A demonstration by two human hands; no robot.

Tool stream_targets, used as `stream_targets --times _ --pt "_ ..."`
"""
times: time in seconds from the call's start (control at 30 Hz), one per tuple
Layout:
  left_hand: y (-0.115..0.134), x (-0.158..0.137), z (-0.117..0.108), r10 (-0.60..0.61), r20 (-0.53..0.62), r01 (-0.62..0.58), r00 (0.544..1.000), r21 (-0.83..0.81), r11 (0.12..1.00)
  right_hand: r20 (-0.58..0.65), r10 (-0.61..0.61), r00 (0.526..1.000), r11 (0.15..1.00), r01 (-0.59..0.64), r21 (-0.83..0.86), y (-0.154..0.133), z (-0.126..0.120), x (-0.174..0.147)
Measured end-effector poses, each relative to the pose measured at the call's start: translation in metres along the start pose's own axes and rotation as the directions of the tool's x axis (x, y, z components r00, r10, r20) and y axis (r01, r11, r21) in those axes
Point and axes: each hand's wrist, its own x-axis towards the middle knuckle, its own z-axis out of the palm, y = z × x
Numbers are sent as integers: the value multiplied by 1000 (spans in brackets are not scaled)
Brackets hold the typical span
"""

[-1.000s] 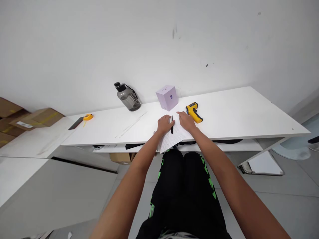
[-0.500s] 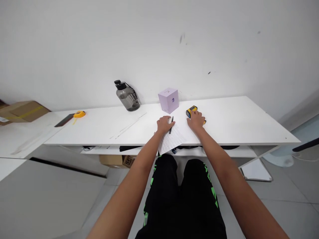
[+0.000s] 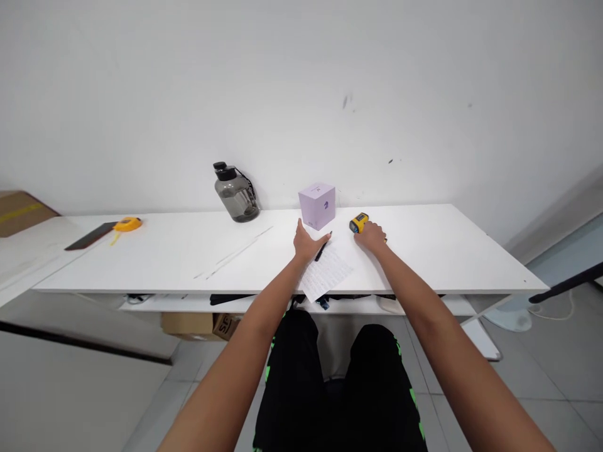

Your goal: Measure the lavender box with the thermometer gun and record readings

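Observation:
My left hand (image 3: 307,243) is open beside the front of a small lilac box (image 3: 316,216), fingers stretched towards its left side and thumb out to the right. The thumb tip reaches a black pen (image 3: 320,253); whether it presses on it I cannot tell. Under the pen lies a handwritten sheet of paper (image 3: 327,274), its lower corner hanging over the table edge. My right hand (image 3: 371,237) is wrapped round the handle of a yellow and black infrared thermometer (image 3: 358,222) lying on the table, its head pointing left and the handle mostly hidden.
A grey water bottle (image 3: 238,196) with a black cap stands by the wall. Further left on the white table (image 3: 424,251) are an orange tape measure (image 3: 127,224), a dark flat blade-like piece (image 3: 92,236) and a cardboard box (image 3: 23,213). Beneath is a shelf (image 3: 372,305) with dark items.
My left hand has opened its fingers towards the lilac box. The right hand stays round the thermometer, now further down its handle. The camera view has shifted slightly.

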Motion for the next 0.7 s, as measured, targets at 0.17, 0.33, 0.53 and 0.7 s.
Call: stream_targets --times 0.17,0.33,0.53,0.7 --pt "0 6 10 128 210 -169 969 189 967 217 -147 965 989 150 2 -23 -7 9" --pt "0 9 11 108 272 -164 956 190 968 217 -185 959 982 187 9 -26 -3 11" --pt "2 23 7 -138 113 145 984 -54 988 -79 -291 953 951 298 89 -7 18 -10" --pt "9 41 11 -206 -23 202 978 -128 971 -301 -169 939 884 280 376 -2 33 -19"
